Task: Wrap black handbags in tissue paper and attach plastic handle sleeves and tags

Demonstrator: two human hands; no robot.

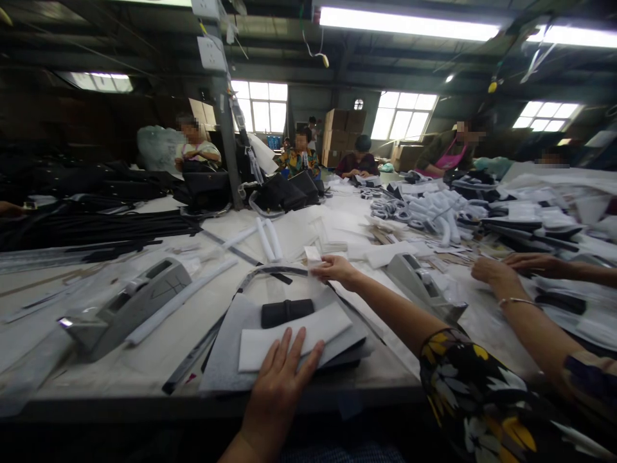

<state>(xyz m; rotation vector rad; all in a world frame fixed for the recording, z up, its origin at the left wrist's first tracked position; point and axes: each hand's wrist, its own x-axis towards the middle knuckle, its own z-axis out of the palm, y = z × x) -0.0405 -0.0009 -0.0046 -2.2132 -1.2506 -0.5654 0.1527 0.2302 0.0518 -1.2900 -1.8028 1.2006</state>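
My left hand [282, 379] lies flat with fingers spread on a white foam sheet [328, 328], near the table's front edge. The sheet rests on a grey felt piece [224, 354] and partly covers a small black pouch [286, 312]. My right hand [337, 268], on an arm with a floral sleeve, reaches in from the right beyond the pouch. Its fingers pinch a small pale strip [312, 254], perhaps tape; I cannot tell for sure.
Grey tape dispensers stand at the left [130, 308] and right [417, 280]. A co-worker's hands [491, 270] work at the right amid white foam tubes [434, 212]. Black straps [96, 225] and black bags [284, 190] lie farther back, where other people sit.
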